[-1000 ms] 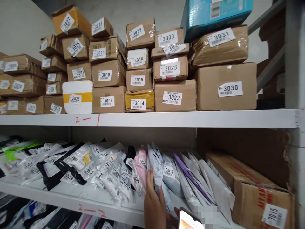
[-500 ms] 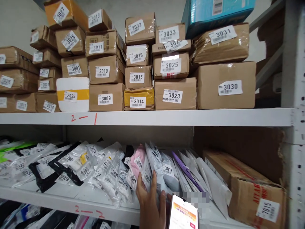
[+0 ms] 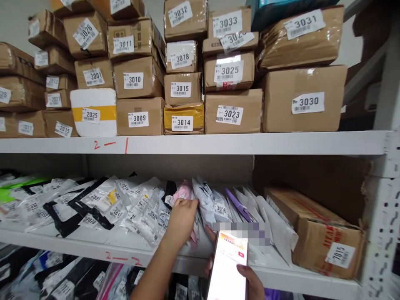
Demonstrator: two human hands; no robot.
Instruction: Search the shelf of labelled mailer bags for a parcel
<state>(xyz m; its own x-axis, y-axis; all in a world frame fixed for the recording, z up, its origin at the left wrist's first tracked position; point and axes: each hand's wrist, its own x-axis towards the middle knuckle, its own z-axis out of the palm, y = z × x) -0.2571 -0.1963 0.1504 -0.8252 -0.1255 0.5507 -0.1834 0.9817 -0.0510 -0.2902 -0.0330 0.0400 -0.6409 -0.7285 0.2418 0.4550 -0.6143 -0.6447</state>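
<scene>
My left hand [image 3: 183, 218] is at the pink bag [image 3: 183, 191] in the row of parcels on the middle shelf, its fingers curled in at the bag's upper part. What exactly the fingertips pinch is hidden. To its right, my right hand [image 3: 253, 283] holds a phone [image 3: 227, 266] upright with a lit screen, the thumb over its right edge. A grey bag labelled 3018 [image 3: 221, 208] leans just beyond the phone, beside a purple envelope [image 3: 238, 204].
Numbered cardboard boxes [image 3: 233, 112] are stacked on the upper shelf, whose white edge [image 3: 187, 143] runs across the view. A long box labelled 7015 [image 3: 328, 250] lies at the right. More bagged parcels [image 3: 100, 198] lean at the left; others lie on the lower shelf.
My left hand has gone from spread fingers in front of the parcels to curled fingers at the pink bag. The phone shows more fully, slightly further left. The view has shifted a little.
</scene>
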